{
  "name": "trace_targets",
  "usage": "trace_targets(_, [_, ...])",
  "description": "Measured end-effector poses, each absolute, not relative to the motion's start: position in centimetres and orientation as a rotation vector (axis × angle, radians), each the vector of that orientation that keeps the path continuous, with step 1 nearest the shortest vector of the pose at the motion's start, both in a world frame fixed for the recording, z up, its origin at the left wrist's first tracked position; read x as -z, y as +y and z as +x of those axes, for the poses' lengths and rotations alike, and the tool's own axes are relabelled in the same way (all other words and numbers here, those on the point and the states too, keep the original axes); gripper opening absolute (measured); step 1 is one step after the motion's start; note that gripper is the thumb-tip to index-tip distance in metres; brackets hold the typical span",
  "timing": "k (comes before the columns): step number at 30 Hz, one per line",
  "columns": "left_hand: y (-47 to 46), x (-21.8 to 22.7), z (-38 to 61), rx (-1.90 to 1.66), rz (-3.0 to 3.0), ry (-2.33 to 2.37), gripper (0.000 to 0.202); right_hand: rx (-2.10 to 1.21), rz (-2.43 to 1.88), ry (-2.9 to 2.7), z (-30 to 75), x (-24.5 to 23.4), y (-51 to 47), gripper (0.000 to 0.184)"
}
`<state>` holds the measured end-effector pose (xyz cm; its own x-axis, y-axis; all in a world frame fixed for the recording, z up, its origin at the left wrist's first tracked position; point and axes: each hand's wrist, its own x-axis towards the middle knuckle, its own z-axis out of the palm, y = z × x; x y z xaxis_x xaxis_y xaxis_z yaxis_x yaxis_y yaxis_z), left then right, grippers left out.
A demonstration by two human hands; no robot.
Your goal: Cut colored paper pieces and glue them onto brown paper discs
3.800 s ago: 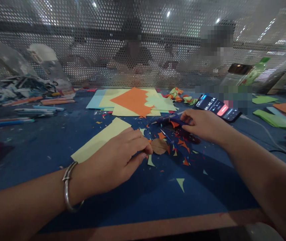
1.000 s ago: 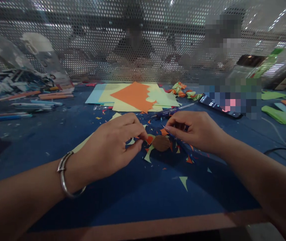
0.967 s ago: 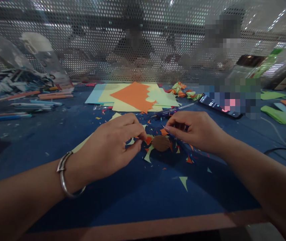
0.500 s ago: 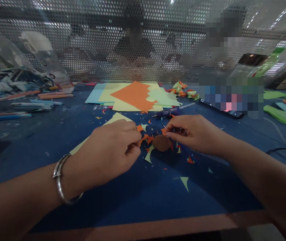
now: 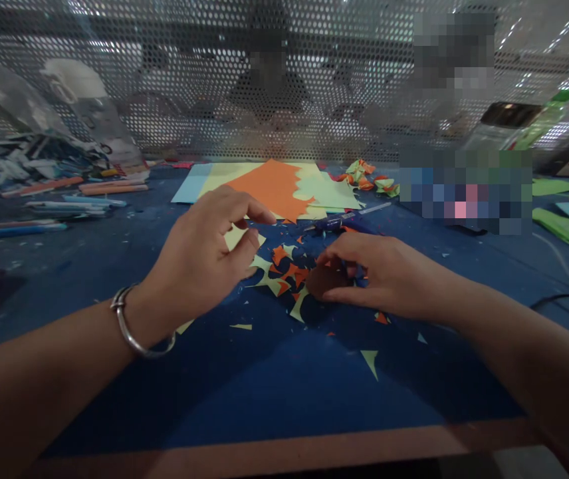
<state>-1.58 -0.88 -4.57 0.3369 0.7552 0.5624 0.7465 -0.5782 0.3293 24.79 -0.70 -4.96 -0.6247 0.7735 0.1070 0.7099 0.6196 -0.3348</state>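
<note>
My left hand point(image 5: 205, 259), with a metal bangle on its wrist, hovers above the blue table with thumb and fingers apart and nothing in them. Under it lies a pale yellow paper strip point(image 5: 234, 236). My right hand point(image 5: 379, 276) rests on the table, its thumb and fingers closed round a small brown paper disc point(image 5: 320, 283) that they mostly cover. Between the two hands lies a heap of orange and pale yellow paper scraps point(image 5: 284, 273).
A blue pen-like tool point(image 5: 339, 223) lies just beyond my right hand. A stack of coloured sheets point(image 5: 274, 189) lies further back, pens point(image 5: 40, 213) at left, green paper point(image 5: 564, 226) and a cable point(image 5: 564, 293) at right. A perforated metal screen point(image 5: 264, 80) stands behind, with people beyond it.
My left hand has lifted off the scraps, moved back and left, and spread its fingers. My right hand has slid left onto the brown disc and covers it.
</note>
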Motion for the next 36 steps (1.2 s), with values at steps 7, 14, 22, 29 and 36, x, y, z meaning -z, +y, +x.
trace_targets(7, [1.8,5.2,-3.1,-0.499,2.45,1.642,0.037,-0.533,-1.234,-2.481,24.8,4.9,-0.9,0.019])
trace_targets(14, [3.0,5.5,-4.0,-0.503,2.549,1.639,0.034,-0.49,-1.148,-2.409,24.8,4.7,-1.0,0.012])
trace_targets(22, [3.5,6.4,-4.2,-0.399,2.572,1.503,0.035,-0.436,-1.175,-2.359,24.9,4.7,-1.0,0.02])
trace_targets(29, [4.0,6.7,-4.2,-0.4,2.563,1.477,0.032,-0.578,-1.228,-2.397,24.8,4.7,-1.0,0.026])
trace_targets(36, [3.8,6.1,-3.9,-0.333,2.482,1.554,0.036,-0.511,-1.21,-2.358,24.7,4.9,-1.0,0.02])
